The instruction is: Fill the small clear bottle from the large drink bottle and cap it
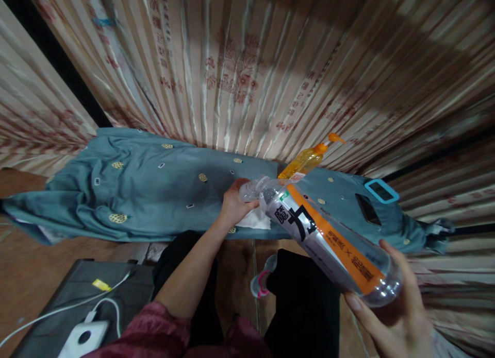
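My right hand (pixel 390 301) grips the base of a large clear plastic bottle (pixel 325 239) with an orange, grey and black label, tilted so its neck points up and left. My left hand (pixel 234 203) closes around the bottle's neck and cap end. Under that hand a white tissue (pixel 255 220) lies on the blue-grey patterned cloth (pixel 154 188) that covers the low surface in front of me.
A yellow pump bottle (pixel 307 159) lies behind the big bottle. A blue-framed device (pixel 381 190) and a black phone (pixel 367 208) rest on the cloth at right. Beige patterned curtains (pixel 247 69) hang behind. A grey case with white charger and cable (pixel 85 335) sits lower left.
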Action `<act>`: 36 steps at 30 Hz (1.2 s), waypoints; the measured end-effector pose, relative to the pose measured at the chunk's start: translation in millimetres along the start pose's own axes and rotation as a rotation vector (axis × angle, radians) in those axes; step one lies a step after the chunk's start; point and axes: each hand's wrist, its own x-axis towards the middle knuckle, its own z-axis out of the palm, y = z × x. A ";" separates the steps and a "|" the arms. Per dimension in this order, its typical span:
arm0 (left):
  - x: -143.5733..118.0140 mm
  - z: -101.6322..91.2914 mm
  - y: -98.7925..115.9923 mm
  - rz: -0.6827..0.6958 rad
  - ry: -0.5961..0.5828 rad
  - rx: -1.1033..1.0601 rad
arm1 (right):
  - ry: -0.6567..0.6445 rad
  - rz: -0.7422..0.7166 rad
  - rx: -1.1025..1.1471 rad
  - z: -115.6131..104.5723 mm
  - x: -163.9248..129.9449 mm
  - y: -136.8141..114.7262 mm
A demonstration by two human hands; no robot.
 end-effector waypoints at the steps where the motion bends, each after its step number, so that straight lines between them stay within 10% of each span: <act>1: 0.0 -0.4 0.5 -0.001 -0.005 0.002 | 0.000 0.006 0.004 0.4 0.3 -0.6; 36: 0.0 -2.1 6.1 -0.022 -0.010 0.031 | 0.006 -0.002 0.001 -2.3 3.0 -3.4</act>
